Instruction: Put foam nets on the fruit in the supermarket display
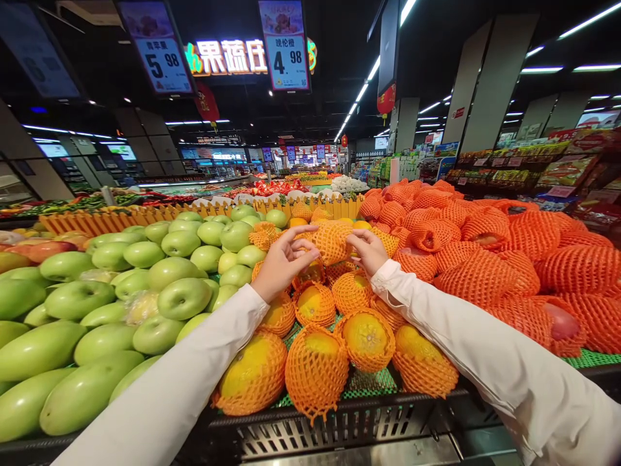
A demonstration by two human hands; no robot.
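Observation:
Between my two hands is an orange in an orange foam net (333, 241), just above the pile. My left hand (287, 259) has its curled fingers and thumb at the left end of this net. At the right end, my right hand (369, 251) pinches the net's edge. The net covers the fruit's near side, so its skin is hidden. Below my hands lie several more oranges in the same foam nets, among them a front one (317, 372) with its bare top showing and another (367, 336) facing me.
Green apples (183, 298) are heaped on the left. Fruit in red foam nets (480, 275) is piled on the right. A black slatted crate edge (320, 430) runs along the front, and a low yellow picket fence (97, 220) stands behind. Price screens (286, 48) hang overhead.

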